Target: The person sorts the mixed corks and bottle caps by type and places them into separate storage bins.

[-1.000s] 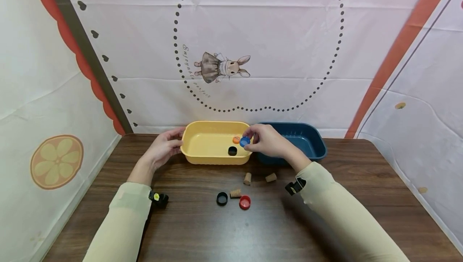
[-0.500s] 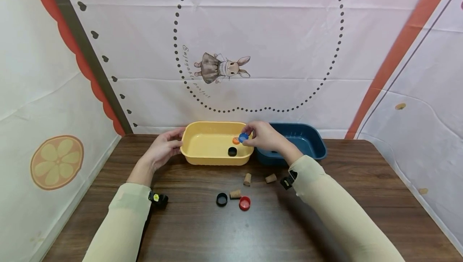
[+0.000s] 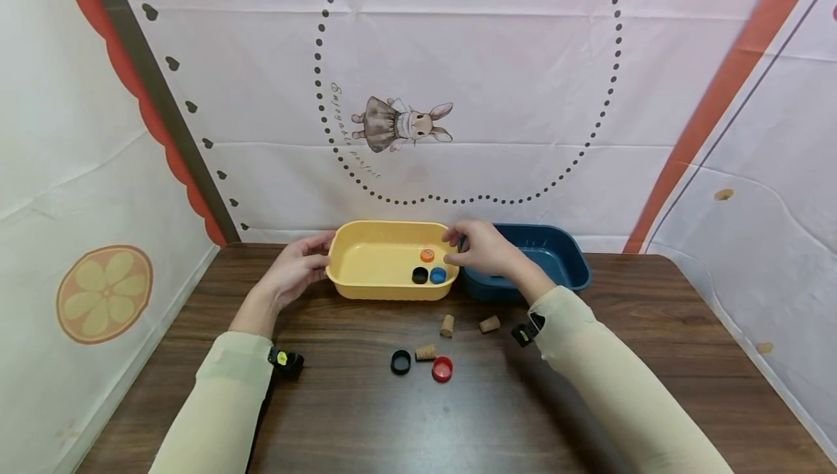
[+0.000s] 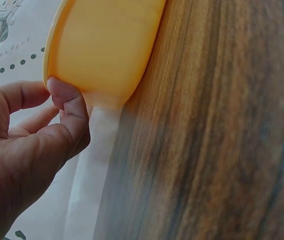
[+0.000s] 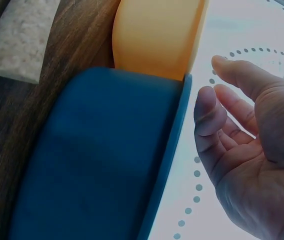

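My left hand [image 3: 296, 269] pinches the left rim of the yellow plastic bin [image 3: 392, 291]; the left wrist view shows thumb and index finger on that rim [image 4: 47, 60]. Inside the bin's right end lie an orange bottle cap [image 3: 427, 255], a black cap [image 3: 420, 275] and a blue cap [image 3: 437, 275], the black and blue side by side. Over the bin's right rim hovers my right hand [image 3: 485, 248], thumb and fingers apart, holding nothing. Behind that hand, the dark blue bin [image 3: 556, 259] is partly hidden; the right wrist view shows the hand above both bins' edges.
On the brown wooden table [image 3: 353, 416] in front of the bins lie a black cap [image 3: 401, 362], a red cap [image 3: 442, 368] and three corks: one by the caps [image 3: 426, 352], one farther back [image 3: 447, 326], one to the right [image 3: 489, 324]. A printed cloth [image 3: 523, 81] hangs behind.
My right hand has let go of the blue cap, which now lies in the yellow bin next to the black one. The left hand stays on the rim.
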